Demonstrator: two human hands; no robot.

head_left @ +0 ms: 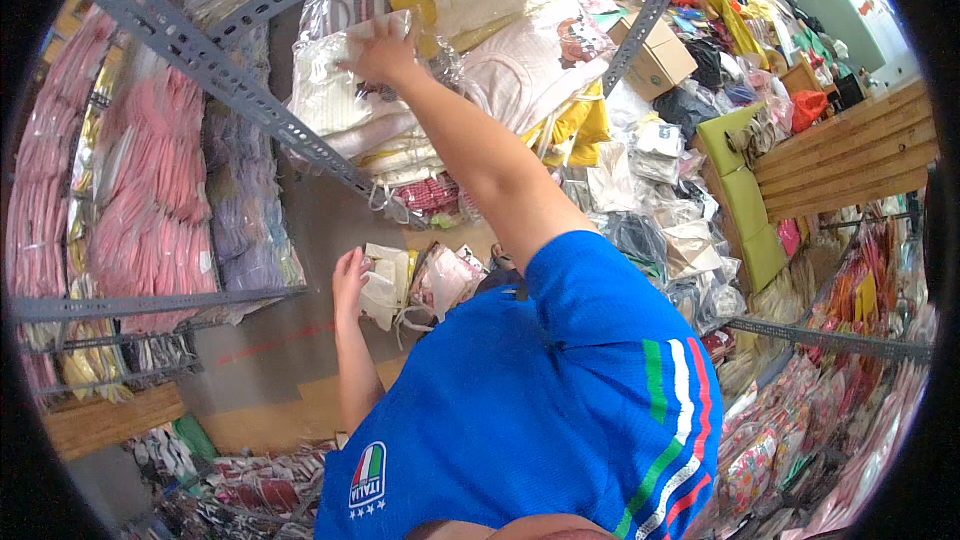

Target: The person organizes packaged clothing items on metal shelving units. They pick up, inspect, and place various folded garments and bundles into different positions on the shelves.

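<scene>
My right hand (384, 52) reaches far forward and rests, fingers spread, on a white garment in clear plastic (345, 90). That garment lies on top of a shelf pile. A yellow-and-cream folded garment (455, 0) and a pale knitted top with a printed figure (535, 60) lie to its right. My left hand (350, 278) hangs low by my side, fingers loosely extended. Beside it is a white bagged garment (384, 288); whether the fingers touch it I cannot tell. I see nothing gripped in either hand.
Grey perforated metal posts (265, 110) frame the shelf close to my right arm. Stacks of pink bagged garments (150, 210) fill the left rack. At right are a cardboard box (655, 58), heaped bagged clothes (650, 180) and a green padded seat (740, 195).
</scene>
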